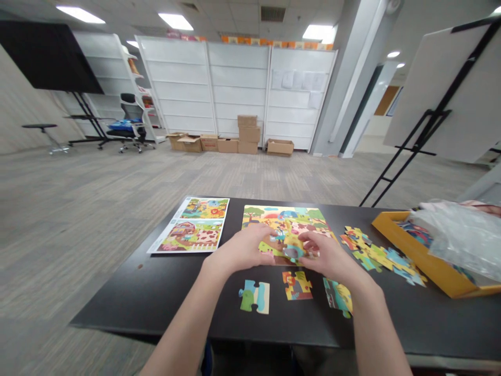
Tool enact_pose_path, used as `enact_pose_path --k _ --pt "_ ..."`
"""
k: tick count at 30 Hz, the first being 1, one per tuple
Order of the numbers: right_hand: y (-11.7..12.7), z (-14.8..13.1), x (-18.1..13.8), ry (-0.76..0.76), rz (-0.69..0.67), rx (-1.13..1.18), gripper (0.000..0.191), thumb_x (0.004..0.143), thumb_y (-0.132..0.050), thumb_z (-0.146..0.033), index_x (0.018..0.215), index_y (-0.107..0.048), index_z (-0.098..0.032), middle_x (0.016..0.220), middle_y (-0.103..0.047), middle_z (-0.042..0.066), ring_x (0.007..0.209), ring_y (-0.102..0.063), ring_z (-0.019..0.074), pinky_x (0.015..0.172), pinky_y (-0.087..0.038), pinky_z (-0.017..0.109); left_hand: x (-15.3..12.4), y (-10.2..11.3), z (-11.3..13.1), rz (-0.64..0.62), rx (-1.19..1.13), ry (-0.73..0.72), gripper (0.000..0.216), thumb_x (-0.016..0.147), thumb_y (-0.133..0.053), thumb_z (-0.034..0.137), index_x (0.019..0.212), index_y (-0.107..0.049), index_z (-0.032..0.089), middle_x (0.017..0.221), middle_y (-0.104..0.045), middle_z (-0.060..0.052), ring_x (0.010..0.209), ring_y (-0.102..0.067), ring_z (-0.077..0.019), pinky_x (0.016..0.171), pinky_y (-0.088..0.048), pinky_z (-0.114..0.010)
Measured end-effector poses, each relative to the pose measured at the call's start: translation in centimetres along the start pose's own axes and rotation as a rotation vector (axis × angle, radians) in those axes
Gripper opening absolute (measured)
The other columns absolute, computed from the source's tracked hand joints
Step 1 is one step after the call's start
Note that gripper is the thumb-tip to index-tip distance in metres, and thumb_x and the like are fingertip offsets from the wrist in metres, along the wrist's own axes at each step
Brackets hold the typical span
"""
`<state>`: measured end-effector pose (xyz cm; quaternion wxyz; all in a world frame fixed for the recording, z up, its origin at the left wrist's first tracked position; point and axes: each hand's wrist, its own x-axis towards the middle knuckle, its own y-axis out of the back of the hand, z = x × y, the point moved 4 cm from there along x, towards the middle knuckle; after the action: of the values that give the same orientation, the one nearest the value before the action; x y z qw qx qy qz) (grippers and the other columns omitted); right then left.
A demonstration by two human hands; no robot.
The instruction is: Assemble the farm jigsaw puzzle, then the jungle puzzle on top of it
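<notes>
A partly assembled colourful jigsaw puzzle (287,219) lies on the black table (164,292). My left hand (245,249) rests on its lower left part, fingers curled and pressing down on the pieces. My right hand (324,253) is at the puzzle's lower edge, fingers pinched on a puzzle piece (293,253) with a blue-grey patch. Three loose pieces lie nearer me: a green and blue one (255,296), an orange and yellow one (297,285), and a teal one (337,296) partly under my right wrist.
A printed reference sheet (193,223) lies left of the puzzle. Several loose pieces (376,255) are scattered to the right, beside an orange box lid (426,263) with a plastic bag (460,235). An easel (430,120) stands at the right; cardboard boxes (247,134) and an office chair (129,125) stand far back.
</notes>
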<state>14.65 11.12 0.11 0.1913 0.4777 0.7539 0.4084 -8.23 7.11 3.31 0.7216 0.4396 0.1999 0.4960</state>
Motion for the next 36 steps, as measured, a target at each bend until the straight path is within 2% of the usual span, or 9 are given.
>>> enact_pose_path --k 5,8,15,19,23,26,28,30,36 --pt "-0.4 -0.8 0.0 0.041 -0.004 0.072 0.049 0.074 -0.069 -0.022 0.123 -0.061 -0.021 0.113 -0.070 0.008 0.095 -0.067 0.0222 0.084 -0.053 0.036 0.9 -1.6 0.5 -0.009 -0.095 -0.063 0.046 0.077 -0.079 0.026 0.120 -0.063 0.021 0.124 -0.067 -0.009 0.113 -0.063 -0.0275 0.099 -0.050 -0.038" --pt "-0.4 -1.8 0.0 0.056 0.002 0.052 0.046 0.073 -0.067 -0.018 0.119 -0.061 -0.020 0.109 -0.070 0.007 0.090 -0.067 0.0207 0.080 -0.053 0.034 1.1 -2.0 0.3 -0.008 -0.125 -0.076 0.046 0.076 -0.080 0.025 0.119 -0.063 0.020 0.122 -0.067 -0.008 0.110 -0.063 -0.0271 0.097 -0.050 -0.037" --pt "-0.6 -3.8 0.2 0.085 -0.021 0.060 0.039 0.072 -0.065 -0.013 0.111 -0.063 -0.020 0.103 -0.072 0.006 0.088 -0.067 0.0208 0.078 -0.052 0.033 1.2 -2.4 -0.3 -0.027 -0.149 -0.032 0.043 0.077 -0.076 0.023 0.119 -0.064 0.021 0.105 -0.069 -0.004 0.088 -0.065 -0.0215 0.078 -0.051 -0.031" --pt "-1.4 -4.0 0.4 0.134 -0.016 0.033 0.037 0.072 -0.065 -0.012 0.108 -0.064 -0.020 0.105 -0.071 0.007 0.092 -0.066 0.0222 0.080 -0.051 0.034 1.3 -2.8 -0.5 -0.067 -0.134 -0.002 0.044 0.076 -0.074 0.025 0.119 -0.063 0.021 0.097 -0.068 -0.002 0.081 -0.064 -0.0199 0.076 -0.050 -0.031" --pt "-1.6 -4.1 0.5 0.186 0.018 0.023 0.035 0.077 -0.066 -0.016 0.111 -0.063 -0.021 0.114 -0.069 0.008 0.104 -0.065 0.0237 0.090 -0.051 0.037 0.9 -1.4 -1.7 -0.029 -0.130 0.031 0.041 0.072 -0.074 0.024 0.112 -0.062 0.022 0.108 -0.069 -0.002 0.093 -0.066 -0.0219 0.084 -0.052 -0.033" --pt "-0.7 -3.6 0.3 0.191 0.090 0.009 0.035 0.082 -0.070 -0.025 0.116 -0.062 -0.023 0.127 -0.065 0.010 0.121 -0.059 0.0268 0.102 -0.047 0.042 0.0 0.9 -3.6 0.108 -0.073 0.085 0.043 0.074 -0.074 0.026 0.114 -0.060 0.022 0.117 -0.067 -0.005 0.107 -0.064 -0.0245 0.093 -0.050 -0.036" --pt "-0.2 -2.8 0.2 0.167 0.123 0.005 0.035 0.084 -0.070 -0.030 0.118 -0.062 -0.023 0.130 -0.064 0.010 0.124 -0.059 0.0279 0.104 -0.047 0.044 -0.4 1.8 -4.7 0.183 -0.048 0.117 0.046 0.076 -0.074 0.029 0.117 -0.057 0.023 0.123 -0.066 -0.006 0.114 -0.062 -0.0255 0.098 -0.049 -0.039" --pt "0.1 -2.1 0.1 0.133 0.125 0.006 0.034 0.086 -0.069 -0.032 0.118 -0.063 -0.024 0.129 -0.066 0.010 0.121 -0.061 0.0285 0.102 -0.048 0.045 -0.5 1.7 -5.3 0.187 -0.021 0.121 0.047 0.076 -0.074 0.030 0.119 -0.056 0.023 0.126 -0.065 -0.006 0.117 -0.061 -0.0264 0.100 -0.048 -0.040" --pt "0.1 -2.2 0.2 0.119 0.109 0.002 0.027 0.087 -0.068 -0.031 0.113 -0.067 -0.024 0.120 -0.071 0.009 0.115 -0.065 0.0277 0.098 -0.051 0.044 0.9 -1.2 -5.4 0.089 0.018 0.089 0.045 0.081 -0.070 0.030 0.124 -0.056 0.022 0.130 -0.064 -0.009 0.120 -0.061 -0.0275 0.103 -0.048 -0.040"
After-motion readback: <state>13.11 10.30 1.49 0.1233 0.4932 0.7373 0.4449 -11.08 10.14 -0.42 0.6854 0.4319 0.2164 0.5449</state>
